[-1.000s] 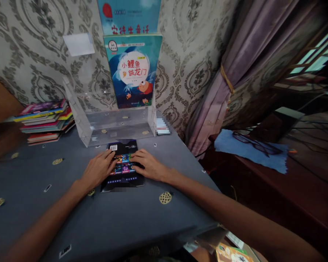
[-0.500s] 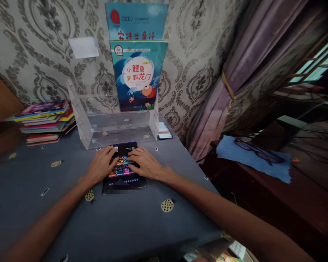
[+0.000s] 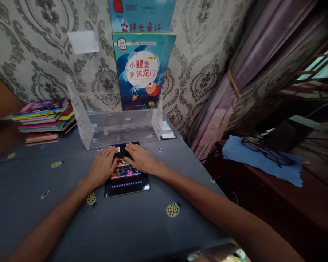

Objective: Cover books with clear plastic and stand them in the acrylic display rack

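A dark book (image 3: 128, 185) with small coloured pictures and a line of print lies flat on the patterned tablecloth (image 3: 142, 225). Across its left edge rests my left hand (image 3: 102, 164), palm down with the fingers stretched toward the far end. My right hand (image 3: 140, 158) lies flat over the right side, fingertips near the top edge. Neither hand grips anything. Just beyond the book stands a clear acrylic rack (image 3: 120, 135). Two books lean upright in it: a teal book with an orange fish (image 3: 143, 72) in front, and a blue book (image 3: 142, 14) behind and higher.
At the left is a pile of books (image 3: 43, 118). A pale card (image 3: 83, 42) shows at the rack's upper left. To the right, beyond the table edge, glasses (image 3: 262, 149) lie on a blue cloth (image 3: 236, 147), near a tied purple curtain (image 3: 221, 98).
My right hand has slid up toward the book's far edge and its fingers lie flatter. The book's near edge, bent and shadowed before, now lies flat. The view has shifted slightly.
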